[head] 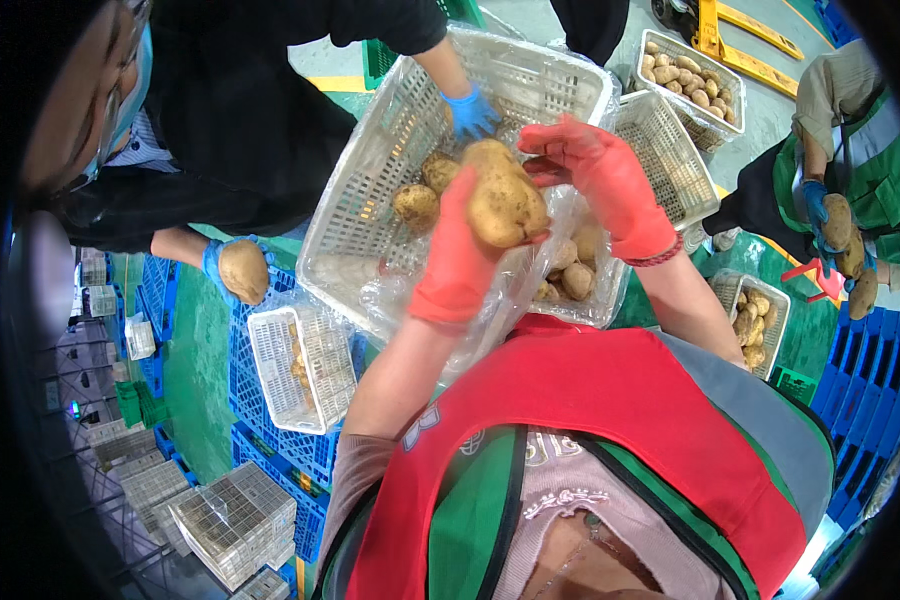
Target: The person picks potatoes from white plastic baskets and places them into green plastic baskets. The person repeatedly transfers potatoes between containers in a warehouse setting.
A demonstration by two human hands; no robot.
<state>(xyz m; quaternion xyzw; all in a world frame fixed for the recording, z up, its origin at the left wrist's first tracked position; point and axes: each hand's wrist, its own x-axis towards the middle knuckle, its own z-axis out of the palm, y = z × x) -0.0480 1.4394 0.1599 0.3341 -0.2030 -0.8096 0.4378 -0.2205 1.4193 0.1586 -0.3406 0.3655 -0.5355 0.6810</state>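
Observation:
Both my hands wear red rubber gloves. My left hand (461,251) holds a large knobbly potato (504,196) over a big white plastic crate (345,217) lined with clear film. My right hand (596,184) is raised just right of the potato, blurred, fingers apart, with nothing seen in it. Loose potatoes (416,206) lie on the crate's bottom at the left of my left hand. Against the big crate, under loose film, a second lined crate (607,304) holds several more potatoes (577,279).
A co-worker's blue-gloved hand (471,114) reaches into the big crate; their other hand (241,270) holds a potato. Another person (840,172) stands right with potatoes. White crates (300,367) stand on blue pallets (251,360) at left. A yellow pallet jack (750,64) is behind.

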